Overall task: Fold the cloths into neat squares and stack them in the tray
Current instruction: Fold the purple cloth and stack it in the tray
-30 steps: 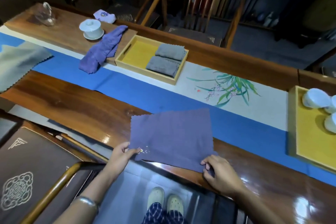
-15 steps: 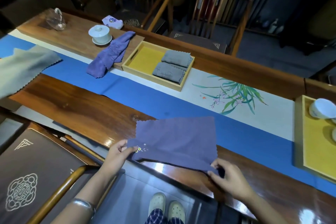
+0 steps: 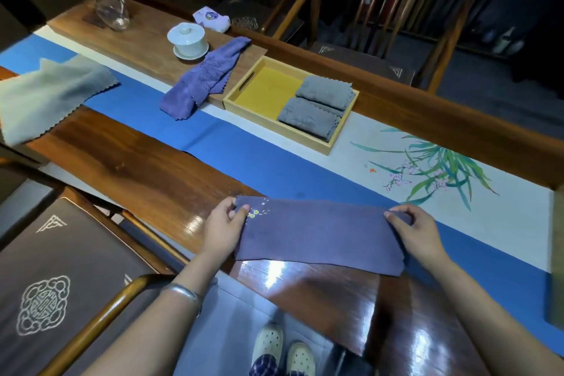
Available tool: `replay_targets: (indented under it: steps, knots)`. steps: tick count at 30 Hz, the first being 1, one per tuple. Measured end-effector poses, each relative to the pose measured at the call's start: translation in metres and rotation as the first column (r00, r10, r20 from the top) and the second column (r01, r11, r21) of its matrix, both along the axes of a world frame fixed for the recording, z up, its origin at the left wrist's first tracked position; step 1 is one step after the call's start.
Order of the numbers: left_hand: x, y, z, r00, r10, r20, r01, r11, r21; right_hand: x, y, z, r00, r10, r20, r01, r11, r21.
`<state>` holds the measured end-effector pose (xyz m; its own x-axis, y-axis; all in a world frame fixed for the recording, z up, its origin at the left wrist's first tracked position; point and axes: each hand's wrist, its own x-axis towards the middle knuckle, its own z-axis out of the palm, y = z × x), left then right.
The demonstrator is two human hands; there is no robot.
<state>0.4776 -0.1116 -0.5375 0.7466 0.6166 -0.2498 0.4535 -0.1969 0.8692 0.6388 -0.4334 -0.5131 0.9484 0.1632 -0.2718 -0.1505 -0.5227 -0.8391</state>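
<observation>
A purple cloth (image 3: 317,235) with a small flower embroidery lies folded in half on the near table edge. My left hand (image 3: 224,227) pinches its far left corner. My right hand (image 3: 415,230) pinches its far right corner. The yellow tray (image 3: 262,91) stands across the table with two folded grey cloths (image 3: 314,110) in its right half. A crumpled purple cloth (image 3: 204,79) lies left of the tray. A grey cloth (image 3: 48,94) lies spread at the far left.
A white lidded cup (image 3: 187,41) and a glass pitcher (image 3: 111,11) stand on a raised board at the back left. A small folded lilac cloth (image 3: 212,17) sits behind them. Wooden chairs stand behind the table and at my near left.
Both hands lifted the near edge of the purple cloth and carried it over to the far edge, folding the cloth in half. The view moved closer to the table.
</observation>
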Motion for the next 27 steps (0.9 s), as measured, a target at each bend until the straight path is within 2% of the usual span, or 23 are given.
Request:
replay_targets:
  steps: [5,9,14,18,23,27]
  knots:
    - [-0.001,0.003,-0.012,0.99,0.014,-0.138,0.013,0.981,0.196,0.011,0.005,-0.015,0.995,0.072,0.071,-0.063,0.99,-0.123]
    - [-0.002,-0.001,-0.014,0.981,0.019,-0.191,0.034,0.963,0.268,0.008,0.007,-0.026,0.987,0.105,0.122,-0.069,0.961,-0.269]
    - [-0.004,-0.003,-0.009,0.973,0.082,-0.216,-0.029,0.971,0.236,0.004,0.007,-0.029,0.983,0.027,0.183,0.031,0.952,-0.305]
    - [-0.026,-0.004,-0.005,0.967,0.15,-0.207,-0.108,0.974,0.199,-0.017,-0.002,-0.021,0.981,-0.083,0.173,0.134,0.942,-0.309]
    - [-0.056,-0.021,0.0,0.936,0.207,-0.284,-0.157,0.97,0.187,-0.065,-0.014,-0.019,0.995,-0.028,0.095,0.066,0.907,-0.416]
    - [-0.05,-0.037,0.004,0.893,0.163,-0.419,-0.091,0.978,0.186,-0.079,-0.009,-0.019,0.997,-0.002,0.072,0.032,0.909,-0.415]
